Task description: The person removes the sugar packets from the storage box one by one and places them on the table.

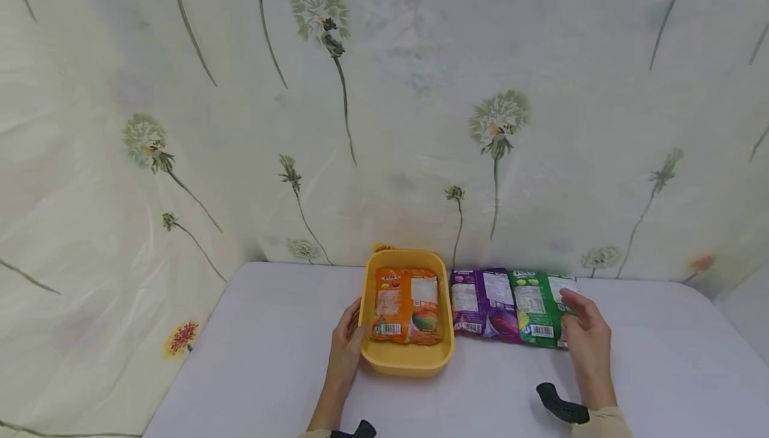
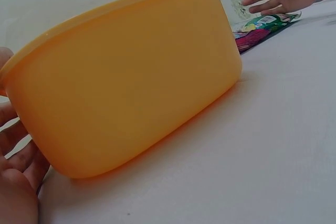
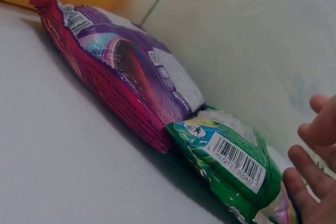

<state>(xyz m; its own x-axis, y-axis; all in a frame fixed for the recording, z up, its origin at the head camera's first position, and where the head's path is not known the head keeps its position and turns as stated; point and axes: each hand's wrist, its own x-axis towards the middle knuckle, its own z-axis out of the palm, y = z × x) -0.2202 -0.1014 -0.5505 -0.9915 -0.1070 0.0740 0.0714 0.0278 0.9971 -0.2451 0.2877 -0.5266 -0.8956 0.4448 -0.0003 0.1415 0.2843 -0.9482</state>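
Observation:
A yellow plastic bin [image 1: 405,361] stands on the table with an orange snack-like packet [image 1: 399,308] lying flat inside it. My left hand [image 1: 347,341] rests against the bin's left wall, fingers fairly straight along its outside; the left wrist view shows this hand [image 2: 21,182] beside the wall. Right of the bin lies a purple packet [image 1: 498,301], and against it a green packet [image 1: 535,301]. My right hand [image 1: 587,341] is at the green packet's right edge, fingers extended and apart. In the right wrist view its fingers [image 3: 310,169] are beside the green packet, holding nothing.
A pale cloth covers the table [image 1: 270,331]. Behind it hangs a flower-patterned curtain [image 1: 396,124], close to the backs of the bin and packets. Dark curved straps or mounts [image 1: 561,406] sit at both wrists.

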